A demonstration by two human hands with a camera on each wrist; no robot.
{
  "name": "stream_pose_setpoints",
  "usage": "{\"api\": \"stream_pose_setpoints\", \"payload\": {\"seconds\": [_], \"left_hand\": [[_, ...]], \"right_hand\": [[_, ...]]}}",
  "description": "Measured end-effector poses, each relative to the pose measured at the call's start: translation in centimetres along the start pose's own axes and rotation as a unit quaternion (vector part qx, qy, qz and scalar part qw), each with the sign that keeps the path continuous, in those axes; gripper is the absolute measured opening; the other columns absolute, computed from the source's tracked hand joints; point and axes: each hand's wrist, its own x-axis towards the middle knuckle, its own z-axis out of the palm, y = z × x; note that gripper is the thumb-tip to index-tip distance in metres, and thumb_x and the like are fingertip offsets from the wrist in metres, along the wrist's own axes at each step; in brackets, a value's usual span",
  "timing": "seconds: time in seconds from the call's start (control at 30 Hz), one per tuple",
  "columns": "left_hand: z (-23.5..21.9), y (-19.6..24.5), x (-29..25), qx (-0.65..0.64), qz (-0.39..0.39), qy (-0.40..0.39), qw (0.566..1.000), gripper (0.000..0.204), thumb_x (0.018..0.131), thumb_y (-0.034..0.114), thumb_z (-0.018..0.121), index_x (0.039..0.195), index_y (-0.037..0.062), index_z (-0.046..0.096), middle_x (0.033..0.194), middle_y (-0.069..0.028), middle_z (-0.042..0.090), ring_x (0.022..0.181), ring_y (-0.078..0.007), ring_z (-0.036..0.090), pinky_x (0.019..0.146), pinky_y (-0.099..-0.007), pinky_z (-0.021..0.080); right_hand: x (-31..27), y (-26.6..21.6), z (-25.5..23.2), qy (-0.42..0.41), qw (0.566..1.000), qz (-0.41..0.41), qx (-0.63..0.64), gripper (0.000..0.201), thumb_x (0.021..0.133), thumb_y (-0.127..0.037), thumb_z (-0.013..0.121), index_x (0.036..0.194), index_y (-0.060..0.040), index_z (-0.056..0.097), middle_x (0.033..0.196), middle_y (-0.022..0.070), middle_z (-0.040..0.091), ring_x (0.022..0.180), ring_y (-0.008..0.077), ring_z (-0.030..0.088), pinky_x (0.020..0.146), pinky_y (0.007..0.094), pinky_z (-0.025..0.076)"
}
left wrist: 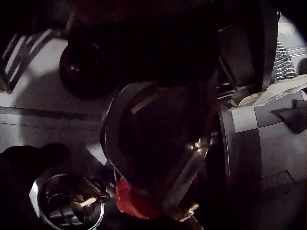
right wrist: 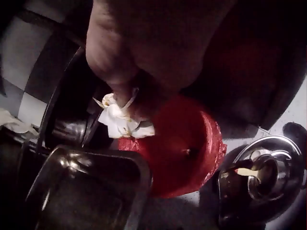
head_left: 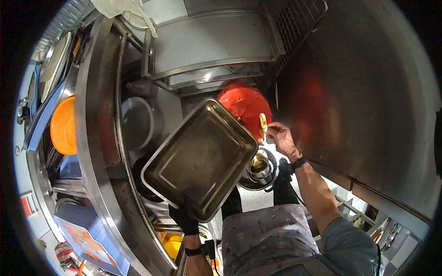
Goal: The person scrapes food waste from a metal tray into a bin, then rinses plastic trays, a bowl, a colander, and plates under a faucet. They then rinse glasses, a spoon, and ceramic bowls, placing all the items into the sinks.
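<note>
A rectangular metal tray (head_left: pixel 202 156) hangs tilted in the middle of the head view. My left hand (head_left: pixel 185 221), in a dark glove, grips its lower corner. My bare right hand (head_left: pixel 282 137) pinches a crumpled, stained white paper (head_left: pixel 263 125), also seen as a white bundle (right wrist: pixel 123 120) under the fingers in the right wrist view. Below and behind the paper is a red-lined bin (head_left: pixel 246 103). The tray's far right corner lies close to the paper. In the left wrist view the tray (left wrist: pixel 158 139) is dark and the left fingers are hidden.
Metal pots (head_left: pixel 260 171) stand nested on the floor near my feet. A steel rack (head_left: pixel 214 41) is beyond the bin, a large steel panel (head_left: pixel 368 101) at right. Along the left runs a steel counter (head_left: pixel 94 119) with an orange basket (head_left: pixel 63 125) and blue containers (head_left: pixel 92 234).
</note>
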Motion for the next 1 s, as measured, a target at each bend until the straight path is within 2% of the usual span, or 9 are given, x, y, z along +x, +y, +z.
{"api": "stream_pose_setpoints", "payload": {"seconds": [0.27,0.4,0.43,0.53,0.67,0.73,0.8,0.93,1.0], "left_hand": [[-2.8,-2.8,-0.7,-0.072,-0.047,0.033,0.996,0.054,0.086,0.001,0.063,0.139,0.0006,0.049,0.125,-0.009,0.061,0.109,-0.0238,0.061,0.095,-0.0382,0.051],[-4.0,-4.3,0.1,0.026,-0.024,-0.003,0.999,0.052,0.086,0.003,0.062,0.137,0.0012,0.052,0.116,-0.0096,0.063,0.105,-0.025,0.063,0.09,-0.0385,0.054],[-3.4,-3.8,-0.1,-0.056,-0.03,-0.006,0.998,0.049,0.085,0.001,0.061,0.134,0.0017,0.054,0.111,-0.0091,0.064,0.1,-0.0249,0.064,0.087,-0.0378,0.055],[-3.4,-3.1,-0.3,-0.172,-0.064,-0.014,0.983,0.04,0.084,-0.002,0.06,0.123,0.0037,0.059,0.098,-0.0069,0.064,0.086,-0.0234,0.066,0.076,-0.0351,0.056],[-4.4,-3.6,-0.8,-0.246,-0.138,-0.037,0.959,0.036,0.081,-0.001,0.063,0.117,0.0036,0.06,0.093,-0.007,0.063,0.081,-0.0228,0.066,0.072,-0.0343,0.056],[-4.7,-2.9,-2.2,-0.381,-0.186,-0.096,0.9,0.036,0.079,-0.003,0.065,0.114,0.0027,0.061,0.094,-0.0072,0.063,0.083,-0.0228,0.066,0.074,-0.0352,0.056],[-3.7,-0.9,-4.7,-0.345,-0.159,-0.081,0.922,0.033,0.079,-0.003,0.065,0.111,0.003,0.061,0.093,-0.0068,0.063,0.083,-0.0222,0.065,0.074,-0.035,0.055],[-1.2,3.4,-11.2,-0.15,0.008,-0.03,0.988,0.029,0.079,-0.003,0.066,0.107,0.0033,0.062,0.092,-0.0051,0.062,0.084,-0.0197,0.064,0.073,-0.0341,0.053],[-2.5,0.2,-12.6,-0.205,0.014,-0.038,0.978,0.03,0.079,-0.003,0.067,0.108,0.003,0.063,0.093,-0.0046,0.064,0.084,-0.0188,0.064,0.072,-0.0332,0.052]], "right_hand": [[-0.8,2.9,-2.6,0.06,0.968,-0.128,-0.208,0.026,0.094,-0.018,0.063,0.113,-0.0018,0.067,0.097,0.0071,0.069,0.088,0.0143,0.063,0.074,0.0301,0.051],[-6.1,3.7,-2.8,0.042,0.988,0.008,-0.146,0.034,0.095,-0.028,0.062,0.111,0.0014,0.066,0.097,0.0085,0.07,0.085,0.0154,0.065,0.071,0.0326,0.053],[-9.0,3.6,-2.5,-0.013,0.987,-0.125,-0.098,0.039,0.095,-0.031,0.062,0.112,0.0036,0.065,0.097,0.01,0.07,0.085,0.0167,0.066,0.072,0.0342,0.055],[-10.8,10.6,-4.0,-0.086,0.991,0.021,0.098,0.038,0.092,-0.031,0.064,0.111,0.0022,0.065,0.096,0.0121,0.07,0.089,0.0209,0.067,0.075,0.0345,0.057],[-17.7,5.0,-0.1,-0.186,0.978,-0.009,-0.099,0.03,0.092,-0.02,0.063,0.113,0.0016,0.068,0.1,0.0115,0.068,0.092,0.0181,0.066,0.075,0.0318,0.055],[-19.7,3.5,1.8,-0.148,0.98,0.091,0.096,0.029,0.094,-0.019,0.066,0.117,-0.0025,0.069,0.094,0.0047,0.07,0.087,0.0156,0.067,0.076,0.0311,0.055],[-21.7,0.7,2.3,-0.169,0.971,0.081,-0.147,0.029,0.095,-0.021,0.066,0.117,-0.0019,0.069,0.097,0.006,0.071,0.087,0.0148,0.067,0.077,0.031,0.055],[-24.5,-2.3,1.5,-0.27,0.945,0.026,-0.183,0.036,0.093,-0.023,0.07,0.122,-0.0026,0.067,0.102,0.0071,0.071,0.089,0.015,0.067,0.079,0.0317,0.056],[-26.6,-3.8,0.4,-0.328,0.93,0.019,-0.161,0.04,0.093,-0.02,0.069,0.129,-0.0041,0.062,0.109,0.008,0.07,0.093,0.016,0.066,0.082,0.0326,0.056]]}}
